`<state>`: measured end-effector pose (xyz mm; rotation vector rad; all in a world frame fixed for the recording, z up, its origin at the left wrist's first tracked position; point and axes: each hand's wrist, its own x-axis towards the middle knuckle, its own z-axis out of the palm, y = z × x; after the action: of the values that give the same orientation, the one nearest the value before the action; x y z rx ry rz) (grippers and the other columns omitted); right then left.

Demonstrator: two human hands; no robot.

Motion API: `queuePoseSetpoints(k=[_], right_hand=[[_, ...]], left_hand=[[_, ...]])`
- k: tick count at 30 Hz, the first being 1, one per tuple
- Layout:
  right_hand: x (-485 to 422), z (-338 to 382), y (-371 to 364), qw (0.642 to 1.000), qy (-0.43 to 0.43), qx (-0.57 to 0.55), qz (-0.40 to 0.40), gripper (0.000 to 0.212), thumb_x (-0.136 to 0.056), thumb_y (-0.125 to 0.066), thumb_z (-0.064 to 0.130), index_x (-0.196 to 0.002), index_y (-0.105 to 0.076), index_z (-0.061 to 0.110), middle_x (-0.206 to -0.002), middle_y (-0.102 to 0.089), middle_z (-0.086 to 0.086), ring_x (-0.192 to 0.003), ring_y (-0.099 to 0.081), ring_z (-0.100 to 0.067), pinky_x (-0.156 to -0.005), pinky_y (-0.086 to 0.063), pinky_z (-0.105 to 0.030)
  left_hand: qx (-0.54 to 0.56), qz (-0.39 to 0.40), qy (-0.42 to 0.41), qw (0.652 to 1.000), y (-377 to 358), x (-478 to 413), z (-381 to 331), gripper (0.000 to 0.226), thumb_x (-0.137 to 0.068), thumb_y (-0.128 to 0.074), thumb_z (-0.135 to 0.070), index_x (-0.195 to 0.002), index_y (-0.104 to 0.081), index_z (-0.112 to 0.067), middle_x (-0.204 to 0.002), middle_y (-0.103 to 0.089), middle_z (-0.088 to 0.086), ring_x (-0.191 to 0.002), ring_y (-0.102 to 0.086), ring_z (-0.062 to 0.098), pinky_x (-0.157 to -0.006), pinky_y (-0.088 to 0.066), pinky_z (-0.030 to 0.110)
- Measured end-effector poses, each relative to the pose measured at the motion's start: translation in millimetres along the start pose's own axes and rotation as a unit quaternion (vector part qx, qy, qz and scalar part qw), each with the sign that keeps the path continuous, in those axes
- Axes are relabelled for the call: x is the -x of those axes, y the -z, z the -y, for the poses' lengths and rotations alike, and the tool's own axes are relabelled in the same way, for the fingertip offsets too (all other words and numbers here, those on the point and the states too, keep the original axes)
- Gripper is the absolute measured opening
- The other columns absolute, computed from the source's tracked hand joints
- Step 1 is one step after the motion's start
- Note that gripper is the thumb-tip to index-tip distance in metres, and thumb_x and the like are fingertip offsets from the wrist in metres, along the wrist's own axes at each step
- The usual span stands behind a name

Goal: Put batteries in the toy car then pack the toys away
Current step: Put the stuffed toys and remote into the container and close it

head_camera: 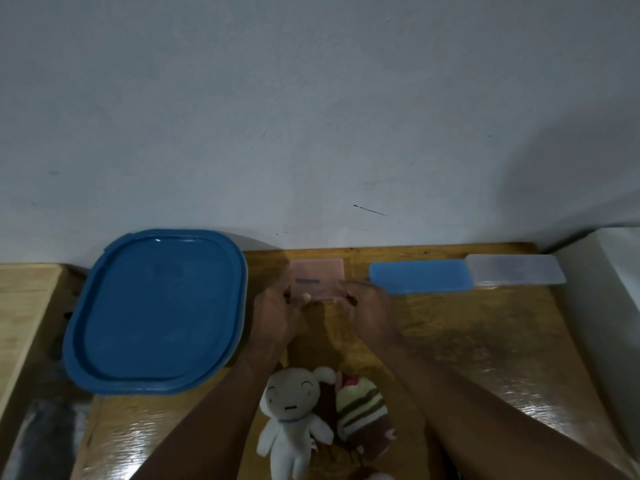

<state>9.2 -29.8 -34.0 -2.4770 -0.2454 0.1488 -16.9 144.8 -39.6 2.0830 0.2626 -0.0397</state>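
At the far middle of the wooden table [485,341], close to the wall [311,133], a pink see-through box [317,277] is held by both hands. Its near left corner is gripped by the left hand [277,315] and its near right corner by the right hand [363,306], with the fingers of each curled onto the box edge. The contents of the box cannot be made out. A large blue lid [156,311] is located just beside the left hand. Beyond the right hand, a blue case [419,277] is laid flat, with a clear case [516,270] set against its far end. At the near edge of the table, between the forearms, a white plush bear [291,420] is laid face up, and a striped plush toy [360,407] is placed touching it on the right-hand side.
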Motion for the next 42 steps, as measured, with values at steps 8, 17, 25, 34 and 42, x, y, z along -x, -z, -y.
queuePoseSetpoints(k=[8, 17, 25, 34, 42], right_hand=[[-1, 7, 3, 1.0, 0.002, 0.017, 0.02, 0.027, -0.091, -0.062, 0.014, -0.117, -0.066, 0.015, -0.104, -0.069, -0.004, -0.088, -0.059, -0.013, -0.073, -0.045, -0.019], [2, 13, 10, 0.995, 0.0, 0.057, 0.08, 0.033, -0.093, -0.054, 0.009, -0.122, -0.062, 0.021, -0.102, -0.067, -0.004, -0.085, -0.062, -0.018, -0.071, -0.052, -0.028], [15, 20, 17, 0.983, -0.046, 0.082, 0.157, 0.071, -0.09, -0.06, 0.02, -0.15, -0.022, 0.025, -0.135, -0.05, -0.01, -0.114, -0.054, -0.026, -0.095, -0.049, -0.038], [47, 30, 44, 0.99, -0.053, 0.059, 0.118, 0.047, -0.091, -0.059, 0.02, -0.135, -0.042, 0.022, -0.124, -0.057, -0.004, -0.11, -0.056, -0.023, -0.085, -0.046, -0.03], [97, 52, 71, 0.994, 0.024, 0.042, 0.096, 0.037, -0.089, -0.055, 0.03, -0.125, -0.054, 0.02, -0.123, -0.059, -0.006, -0.106, -0.058, -0.025, -0.086, -0.051, -0.035]], left_hand=[[-0.066, -0.002, 0.016, 0.998, -2, 1, -5, 0.029, -0.094, -0.063, -0.026, -0.122, -0.06, -0.019, -0.102, -0.071, -0.003, -0.089, -0.067, 0.013, -0.069, -0.045, 0.013], [-0.13, -0.015, 0.02, 0.991, -6, 7, -11, 0.021, -0.098, -0.054, -0.018, -0.117, -0.061, -0.011, -0.097, -0.072, 0.007, -0.084, -0.066, 0.019, -0.07, -0.053, 0.027], [-0.153, -0.004, 0.048, 0.987, -9, 13, -18, 0.023, -0.098, -0.051, -0.023, -0.117, -0.055, -0.01, -0.107, -0.066, 0.01, -0.092, -0.065, 0.024, -0.074, -0.054, 0.032], [-0.193, -0.016, -0.01, 0.981, 4, 51, -37, 0.033, -0.098, -0.047, -0.028, -0.131, -0.05, -0.02, -0.123, -0.061, 0.007, -0.103, -0.057, 0.019, -0.08, -0.039, 0.023], [-0.261, -0.064, -0.078, 0.96, 36, 111, -69, 0.02, -0.093, -0.049, -0.026, -0.087, -0.061, -0.011, -0.087, -0.063, 0.011, -0.084, -0.058, 0.029, -0.061, -0.032, 0.03]])
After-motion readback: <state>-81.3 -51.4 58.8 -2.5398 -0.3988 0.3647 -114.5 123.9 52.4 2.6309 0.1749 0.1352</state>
